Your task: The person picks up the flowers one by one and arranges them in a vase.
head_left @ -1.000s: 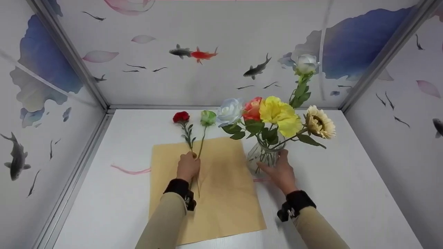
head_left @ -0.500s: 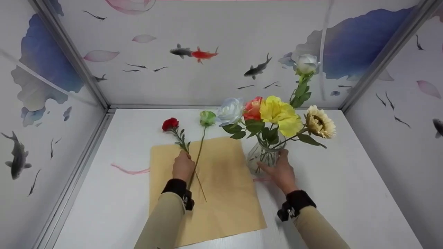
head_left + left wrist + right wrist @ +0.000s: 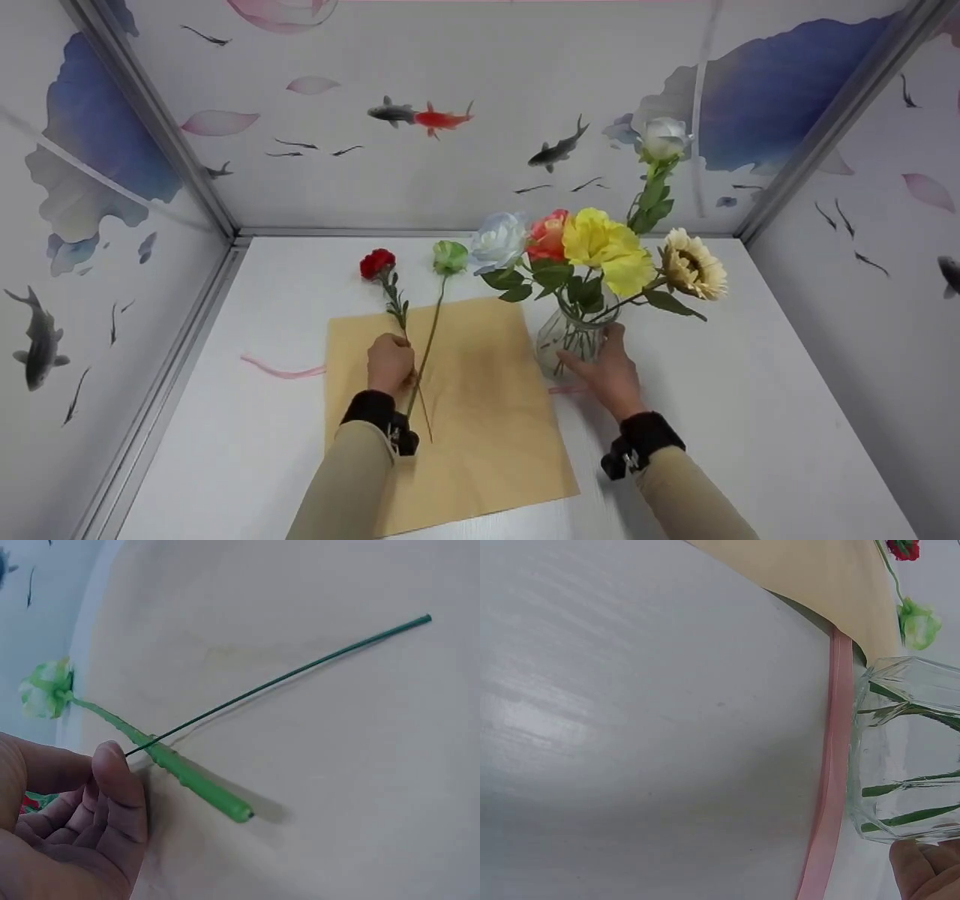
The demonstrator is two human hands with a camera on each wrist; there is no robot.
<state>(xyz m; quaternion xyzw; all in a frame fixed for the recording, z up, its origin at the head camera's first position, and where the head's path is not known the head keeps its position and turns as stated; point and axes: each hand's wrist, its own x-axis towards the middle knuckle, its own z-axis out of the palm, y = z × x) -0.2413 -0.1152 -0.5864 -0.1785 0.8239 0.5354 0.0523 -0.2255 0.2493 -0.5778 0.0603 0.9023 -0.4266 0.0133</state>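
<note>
My left hand (image 3: 390, 365) pinches the thin stem of a red carnation (image 3: 377, 264) over a sheet of brown kraft paper (image 3: 487, 450). In the left wrist view the carnation's bare stem (image 3: 300, 670) sticks out past the thumb and crosses above a green flower's thick stem (image 3: 199, 781). That green flower (image 3: 450, 257) lies on the paper, its bloom past the far edge. On the right, my right hand (image 3: 611, 375) grips a clear glass vase (image 3: 551, 341). Several flowers stand in it: pale blue, coral, yellow (image 3: 604, 247), a cream sunflower and a tall white one.
A pink ribbon (image 3: 281, 370) runs under the paper and comes out on both sides; in the right wrist view the ribbon (image 3: 832, 765) passes by the vase base. Printed panels (image 3: 465, 180) with metal edges enclose the white table (image 3: 750, 420) at back and sides.
The red carnation swung left and nearer, away from the green flower, then straightened slightly. My left hand moved a little left and nearer with it. The right hand and vase stayed put.
</note>
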